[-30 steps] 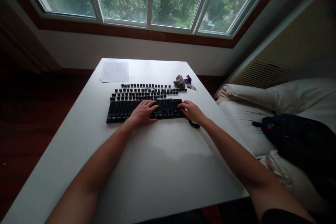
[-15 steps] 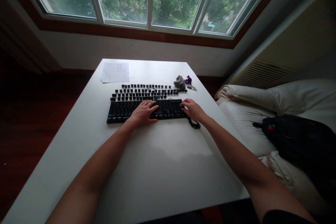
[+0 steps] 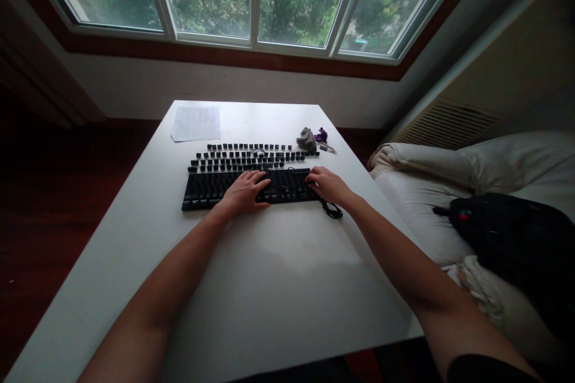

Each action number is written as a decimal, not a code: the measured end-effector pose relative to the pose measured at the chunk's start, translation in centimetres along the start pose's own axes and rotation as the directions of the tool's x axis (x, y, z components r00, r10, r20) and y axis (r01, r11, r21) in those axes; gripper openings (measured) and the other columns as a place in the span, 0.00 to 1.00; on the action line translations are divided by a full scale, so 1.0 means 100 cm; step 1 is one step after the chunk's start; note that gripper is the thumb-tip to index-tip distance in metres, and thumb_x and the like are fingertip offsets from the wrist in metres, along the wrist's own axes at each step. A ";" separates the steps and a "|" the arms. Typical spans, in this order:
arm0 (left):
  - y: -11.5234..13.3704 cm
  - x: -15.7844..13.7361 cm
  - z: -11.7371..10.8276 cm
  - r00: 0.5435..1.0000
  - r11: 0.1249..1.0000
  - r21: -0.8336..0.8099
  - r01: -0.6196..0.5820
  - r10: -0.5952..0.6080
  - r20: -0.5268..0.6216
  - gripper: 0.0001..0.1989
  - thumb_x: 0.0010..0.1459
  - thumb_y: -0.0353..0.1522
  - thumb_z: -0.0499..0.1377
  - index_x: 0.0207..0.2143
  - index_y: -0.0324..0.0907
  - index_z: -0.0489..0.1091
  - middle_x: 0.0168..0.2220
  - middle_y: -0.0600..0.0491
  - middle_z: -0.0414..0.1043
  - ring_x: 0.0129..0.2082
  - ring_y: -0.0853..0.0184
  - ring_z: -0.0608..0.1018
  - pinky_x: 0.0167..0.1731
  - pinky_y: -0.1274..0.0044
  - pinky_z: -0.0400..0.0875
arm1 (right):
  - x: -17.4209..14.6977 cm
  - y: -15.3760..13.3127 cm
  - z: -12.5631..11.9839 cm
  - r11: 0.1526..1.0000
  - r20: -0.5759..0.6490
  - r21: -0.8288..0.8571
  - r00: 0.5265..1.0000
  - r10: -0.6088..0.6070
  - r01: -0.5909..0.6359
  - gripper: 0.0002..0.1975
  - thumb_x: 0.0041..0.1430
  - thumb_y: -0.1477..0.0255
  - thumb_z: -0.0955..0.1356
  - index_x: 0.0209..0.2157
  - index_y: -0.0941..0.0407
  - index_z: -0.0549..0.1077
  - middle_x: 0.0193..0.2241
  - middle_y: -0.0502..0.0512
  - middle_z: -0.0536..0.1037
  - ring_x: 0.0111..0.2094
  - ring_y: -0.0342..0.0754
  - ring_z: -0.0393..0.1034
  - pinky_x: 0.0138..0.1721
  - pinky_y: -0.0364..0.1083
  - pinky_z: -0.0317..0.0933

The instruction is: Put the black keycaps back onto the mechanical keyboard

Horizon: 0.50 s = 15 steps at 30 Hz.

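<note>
A black keyboard (image 3: 209, 188) lies across the white table, with part of it hidden under my hands. My left hand (image 3: 246, 192) rests on its middle, palm down, fingers stretched out and the thumb apart along the front edge. At the keyboard's right end, my right hand (image 3: 329, 184) bends its fingers down in a pinch over the keys. What those fingertips hold, if anything, is too small to make out. Loose black keycaps (image 3: 233, 161) stand in several rows just behind the keyboard. A coiled black cable (image 3: 331, 209) lies below my right hand.
A printed sheet of paper (image 3: 196, 124) lies at the table's back left. Toward the back right are a grey cloth (image 3: 306, 140), a purple cloth (image 3: 321, 135) and a small pen-like tool (image 3: 327, 148). A black bag (image 3: 507, 233) sits on the pale sofa (image 3: 404, 203) to the right.
My right hand has shifted very slightly to the left over the keyboard's right end. My left hand stays in place on the keyboard.
</note>
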<state>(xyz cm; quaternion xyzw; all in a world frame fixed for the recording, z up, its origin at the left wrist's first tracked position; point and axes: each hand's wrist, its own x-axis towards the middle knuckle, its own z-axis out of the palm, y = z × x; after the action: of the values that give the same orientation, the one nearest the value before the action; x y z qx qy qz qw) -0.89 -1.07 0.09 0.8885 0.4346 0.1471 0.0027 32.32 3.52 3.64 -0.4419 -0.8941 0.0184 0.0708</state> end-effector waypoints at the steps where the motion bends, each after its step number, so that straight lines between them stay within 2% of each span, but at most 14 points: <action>1: 0.000 0.000 0.000 1.000 1.000 0.000 0.000 0.000 0.001 0.39 0.56 0.51 0.64 0.65 0.45 0.64 0.68 0.44 0.58 0.67 0.49 0.60 0.68 0.59 0.51 | 0.000 -0.001 0.000 1.000 -0.004 -0.002 1.000 0.002 -0.002 0.08 0.64 0.74 0.69 0.44 0.52 0.79 0.47 0.59 0.75 0.51 0.55 0.69 0.51 0.52 0.67; 9: 0.002 0.002 -0.003 1.000 1.000 0.009 0.000 0.000 0.006 0.39 0.56 0.51 0.64 0.65 0.46 0.64 0.68 0.44 0.58 0.67 0.50 0.61 0.68 0.59 0.52 | -0.008 -0.002 0.014 0.999 -0.087 -0.004 0.995 0.047 -0.048 0.10 0.66 0.73 0.67 0.46 0.53 0.78 0.45 0.58 0.76 0.51 0.55 0.68 0.51 0.51 0.66; 12: 0.004 0.003 -0.004 1.000 1.000 0.009 -0.004 0.004 0.010 0.38 0.56 0.51 0.64 0.65 0.46 0.64 0.68 0.44 0.58 0.67 0.50 0.61 0.67 0.60 0.53 | -0.020 -0.010 0.024 0.995 -0.162 -0.004 0.982 0.094 -0.096 0.15 0.69 0.72 0.63 0.51 0.54 0.77 0.46 0.60 0.76 0.51 0.56 0.68 0.53 0.53 0.67; 15: 0.006 0.004 -0.003 1.000 1.000 -0.002 0.001 0.000 0.011 0.38 0.56 0.51 0.64 0.65 0.47 0.64 0.68 0.45 0.58 0.67 0.49 0.61 0.67 0.59 0.54 | -0.033 -0.019 0.034 0.992 -0.229 0.013 0.965 0.125 -0.126 0.20 0.70 0.69 0.62 0.60 0.55 0.72 0.52 0.63 0.75 0.55 0.59 0.66 0.58 0.57 0.64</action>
<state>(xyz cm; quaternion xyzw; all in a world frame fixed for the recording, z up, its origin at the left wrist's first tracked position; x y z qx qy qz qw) -0.32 -1.16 0.59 0.8892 0.4346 0.1429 0.0062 32.33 -0.16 0.11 -0.4969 -0.8501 -0.0289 0.1721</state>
